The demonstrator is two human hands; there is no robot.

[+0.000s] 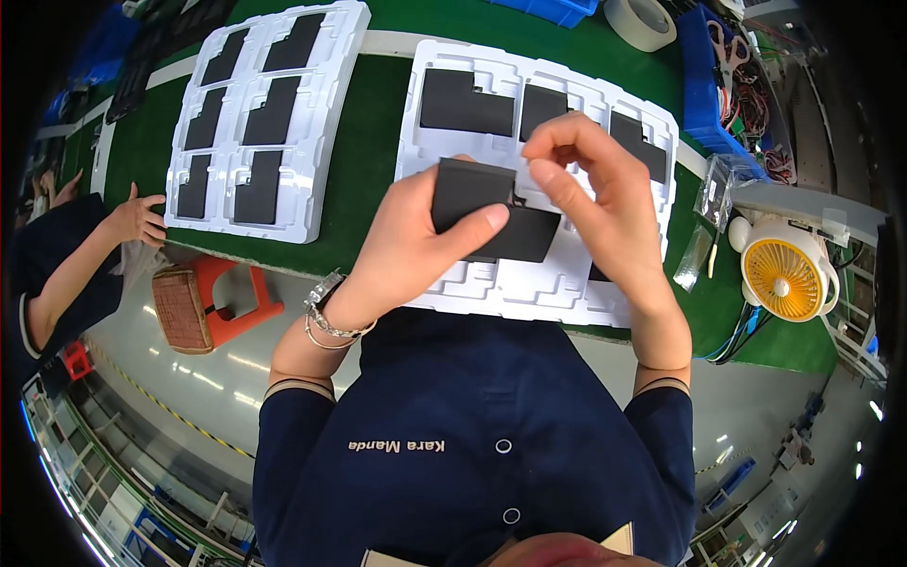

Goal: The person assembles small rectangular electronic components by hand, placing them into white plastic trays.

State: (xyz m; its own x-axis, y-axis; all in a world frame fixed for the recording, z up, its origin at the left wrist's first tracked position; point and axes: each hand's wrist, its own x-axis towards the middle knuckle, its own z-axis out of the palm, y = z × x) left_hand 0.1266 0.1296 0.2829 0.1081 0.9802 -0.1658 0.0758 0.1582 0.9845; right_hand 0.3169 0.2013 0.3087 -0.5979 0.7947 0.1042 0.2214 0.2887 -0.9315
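Observation:
My left hand (411, 227) grips a flat black L-shaped part (524, 236), its thumb lying across the top face and its other fingers underneath. The part is held above a white moulded tray (557, 288) with several similar black parts in its pockets. Just right of the held part's upper edge, my right hand (605, 203) is raised with thumb and forefinger brought close together. Whatever may be between those fingertips is too small to make out.
A second white tray (316, 194) with several black parts lies to the left, near a co-worker's hand (137, 219). At right are a small yellow-and-white fan (782, 279), clear plastic bags (715, 194) and a blue bin (704, 85) with scissors (727, 52). Tape (641, 24) sits far back.

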